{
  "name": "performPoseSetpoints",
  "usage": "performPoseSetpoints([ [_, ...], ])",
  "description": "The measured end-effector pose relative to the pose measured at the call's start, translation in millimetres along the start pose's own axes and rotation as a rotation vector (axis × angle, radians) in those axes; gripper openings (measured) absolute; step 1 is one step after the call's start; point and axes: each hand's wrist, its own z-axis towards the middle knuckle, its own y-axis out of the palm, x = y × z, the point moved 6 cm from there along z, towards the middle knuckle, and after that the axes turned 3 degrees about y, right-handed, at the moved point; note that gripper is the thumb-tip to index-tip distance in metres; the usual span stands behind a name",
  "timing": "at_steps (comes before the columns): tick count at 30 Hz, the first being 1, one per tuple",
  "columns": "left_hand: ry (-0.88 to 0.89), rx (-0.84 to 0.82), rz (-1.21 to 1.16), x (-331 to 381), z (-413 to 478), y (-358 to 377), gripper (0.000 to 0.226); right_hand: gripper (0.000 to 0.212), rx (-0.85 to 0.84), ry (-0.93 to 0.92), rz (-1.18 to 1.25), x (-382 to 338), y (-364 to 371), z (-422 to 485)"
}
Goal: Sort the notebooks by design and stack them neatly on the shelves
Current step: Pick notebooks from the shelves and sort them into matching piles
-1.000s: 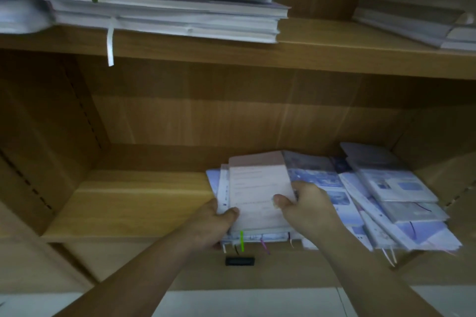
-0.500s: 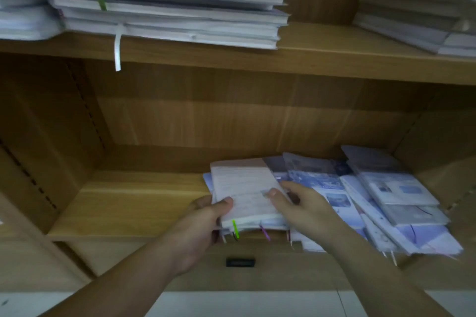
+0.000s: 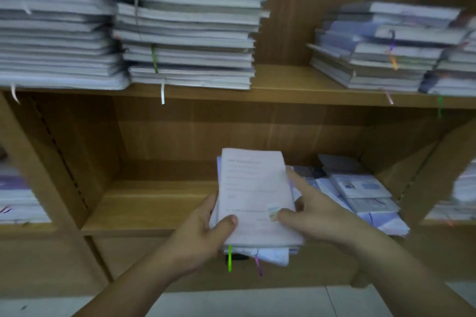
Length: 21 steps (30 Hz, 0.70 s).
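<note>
A small stack of notebooks (image 3: 253,193), pale pink cover on top, with green and purple ribbon markers hanging from its near end, is held over the front edge of the lower shelf (image 3: 154,203). My left hand (image 3: 203,234) grips its near left corner, thumb on top. My right hand (image 3: 314,216) grips the right side, thumb on the cover and fingers along the edge. A loose heap of blue-and-white notebooks (image 3: 360,190) lies on the lower shelf to the right.
The upper shelf (image 3: 283,82) carries tall stacks of notebooks at the left (image 3: 188,33) and a lower stack at the right (image 3: 391,46). More notebooks (image 3: 20,201) show in the neighbouring compartments on both sides. Pale floor tiles run below.
Both hands have lifted the pink-topped stack off the lower shelf and drawn it toward me, past the front edge. The view has tilted up, showing more of the upper shelf.
</note>
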Motion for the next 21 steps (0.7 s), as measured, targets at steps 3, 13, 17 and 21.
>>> performPoseSetpoints([
  [3, 0.082, -0.050, 0.123, 24.5, -21.7, 2.4, 0.045, 0.088, 0.045, -0.036, -0.099, -10.0, 2.0, -40.2],
  [13, 0.327, -0.218, 0.162, 172.3, -71.3, -2.1, 0.047, 0.079, 0.205, -0.203, 0.161, -76.5, -60.4, -163.9],
  [17, 0.454, -0.180, 0.152, 245.6, -64.6, 4.5, 0.040, 0.070, 0.244, -0.269, 0.256, -119.3, -118.2, -209.2],
  [21, 0.517, -0.113, 0.124, 303.6, -32.2, 28.7, 0.027, 0.065, 0.419, -0.281, 0.273, -144.0, -181.1, -227.6],
])
